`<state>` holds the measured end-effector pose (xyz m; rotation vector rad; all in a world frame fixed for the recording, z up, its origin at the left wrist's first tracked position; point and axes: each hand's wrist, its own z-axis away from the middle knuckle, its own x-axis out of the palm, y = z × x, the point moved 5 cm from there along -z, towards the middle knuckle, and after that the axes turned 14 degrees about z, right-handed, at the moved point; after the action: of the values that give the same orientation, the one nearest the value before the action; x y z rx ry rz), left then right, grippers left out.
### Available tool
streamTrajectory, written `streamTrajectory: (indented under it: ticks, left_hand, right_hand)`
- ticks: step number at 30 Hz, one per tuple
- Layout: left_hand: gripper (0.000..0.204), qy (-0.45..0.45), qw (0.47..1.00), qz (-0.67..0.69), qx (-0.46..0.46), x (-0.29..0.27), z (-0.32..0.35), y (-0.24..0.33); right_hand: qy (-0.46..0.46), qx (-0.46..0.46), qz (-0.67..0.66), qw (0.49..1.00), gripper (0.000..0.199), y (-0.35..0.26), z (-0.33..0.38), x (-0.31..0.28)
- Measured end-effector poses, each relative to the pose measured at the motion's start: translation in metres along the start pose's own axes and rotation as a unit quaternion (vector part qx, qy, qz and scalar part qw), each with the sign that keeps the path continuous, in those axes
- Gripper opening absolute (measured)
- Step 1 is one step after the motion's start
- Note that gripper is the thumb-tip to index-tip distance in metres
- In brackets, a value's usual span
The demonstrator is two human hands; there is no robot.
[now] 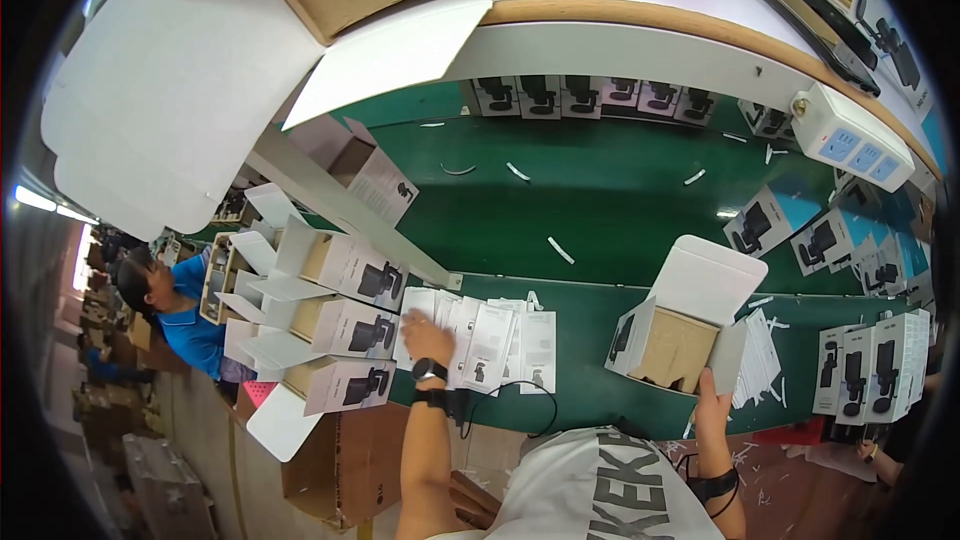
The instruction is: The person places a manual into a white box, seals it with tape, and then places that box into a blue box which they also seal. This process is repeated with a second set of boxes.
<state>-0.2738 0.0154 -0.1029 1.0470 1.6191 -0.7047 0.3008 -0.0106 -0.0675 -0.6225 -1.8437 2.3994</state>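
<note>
between hands (428, 340) (712, 404): leaflets (490, 340) lengthwise front to back, box (630, 337) mouth upward

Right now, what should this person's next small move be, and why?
Probably to pick up one leaflet with the left hand: it is at the left end of the spread white leaflets, though its blurred fingers hide whether it grips any. The right hand is at the near right corner of the open box, whose lid is raised.

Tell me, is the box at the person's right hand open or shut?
Open: the box has its white lid flap swung back, and brown cardboard shows inside. The right hand is at its near right corner.
</note>
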Motion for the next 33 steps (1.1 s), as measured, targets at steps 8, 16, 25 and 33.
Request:
streamTrajectory:
  ticks: [8,16,25,33]
  left_hand:
    - [0.030,-0.044,0.997,0.058,0.014,-0.013,-0.011,-0.003]
    - [0.034,0.075,0.753,0.653,0.026,-0.178,0.056,0.154]
    - [0.046,-0.049,0.752,0.604,0.259,-0.206,0.060,0.309]
    - [0.063,-0.060,0.765,0.602,0.221,-0.181,0.064,0.307]
  right_hand:
    - [-0.052,0.041,0.070,0.995,0.043,0.023,0.005,0.009]
    - [-0.046,-0.144,0.095,0.984,0.052,-0.016,-0.001,0.025]
    - [-0.043,-0.126,0.082,0.988,0.056,-0.036,0.004,0.016]
    - [-0.060,-0.058,0.051,0.995,0.071,-0.041,0.003,0.016]
